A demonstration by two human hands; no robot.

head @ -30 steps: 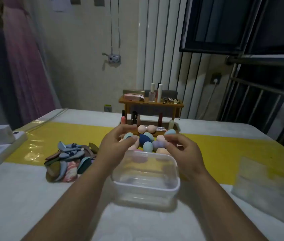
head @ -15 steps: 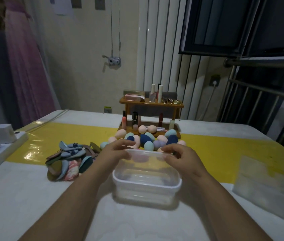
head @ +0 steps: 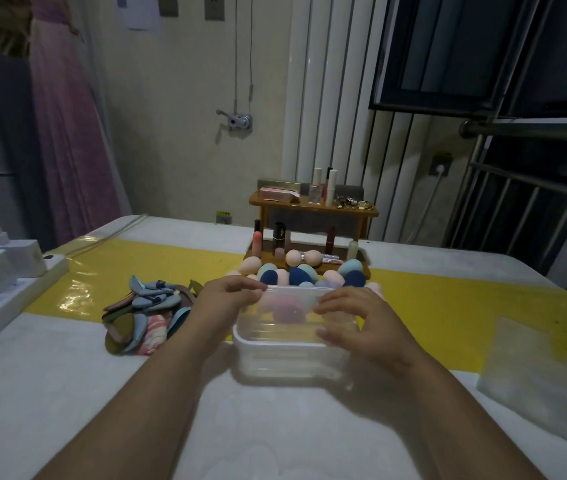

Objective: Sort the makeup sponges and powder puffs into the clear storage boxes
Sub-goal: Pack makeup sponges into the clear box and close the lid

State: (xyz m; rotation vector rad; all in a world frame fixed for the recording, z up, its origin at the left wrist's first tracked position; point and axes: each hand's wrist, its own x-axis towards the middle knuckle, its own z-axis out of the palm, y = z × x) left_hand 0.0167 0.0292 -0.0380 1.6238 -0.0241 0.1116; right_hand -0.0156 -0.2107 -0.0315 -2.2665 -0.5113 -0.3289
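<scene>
1. Clear storage box upright and lidless on the white surface, set across the near edge of a yellow strip, between both forearms.
2. Left hand at the far left corner of the box, fingers curled over the rim and clamped on it.
3. Right hand on the right side of the box, fingers laid over the rim toward the middle, thumb against the near rim, likewise closed on the box.
4. Pink and dark red shapes blurred through the clear wall; inside or behind, impossible to tell.
5. Makeup sponges, egg-shaped, in peach, pink, teal and navy, heaped against one another just beyond the far rim.
6. Powder puffs, flat, in blue, olive and pink, piled left of the left wrist, near the box but apart from it.
7. Wooden rack right behind the sponges, with lipsticks and small bottles on two levels.
8. Power strip with white chargers plugged in, at the left edge.
9. Blurred clear item at the right edge, well apart from the box; kind unclear.
</scene>
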